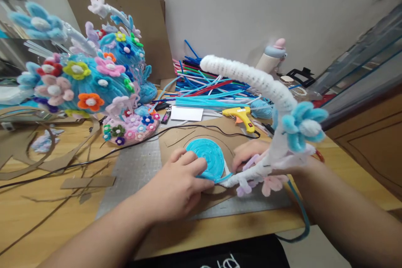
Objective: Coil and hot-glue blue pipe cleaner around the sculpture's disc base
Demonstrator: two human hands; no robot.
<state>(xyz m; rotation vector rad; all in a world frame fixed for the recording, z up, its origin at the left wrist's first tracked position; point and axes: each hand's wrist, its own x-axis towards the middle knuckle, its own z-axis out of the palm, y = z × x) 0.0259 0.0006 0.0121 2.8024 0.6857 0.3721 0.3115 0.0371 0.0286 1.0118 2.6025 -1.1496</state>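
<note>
"Fingers (191, 160) of the left hand (176, 186): what was their state?"

"Bent over the blue coiled disc (210, 155), touching its near-left part; whether they gripped its edge could not be told."

"The right hand (249, 150)?"

"It sat just right of the disc, partly hidden behind the white wrapped stalk (273, 88). A blue strand (226, 177) ran from the disc toward its fingers; a grasp could not be confirmed."

"Where was the disc supported?"

"On the cardboard sheet (171, 159), over a grey mat (125, 184) on the wooden surface (78, 222)."

"Which items lay beyond it?"

"Yellow glue gun (240, 114), to the right; pipe-cleaner pile (207, 88), farther back."
</note>
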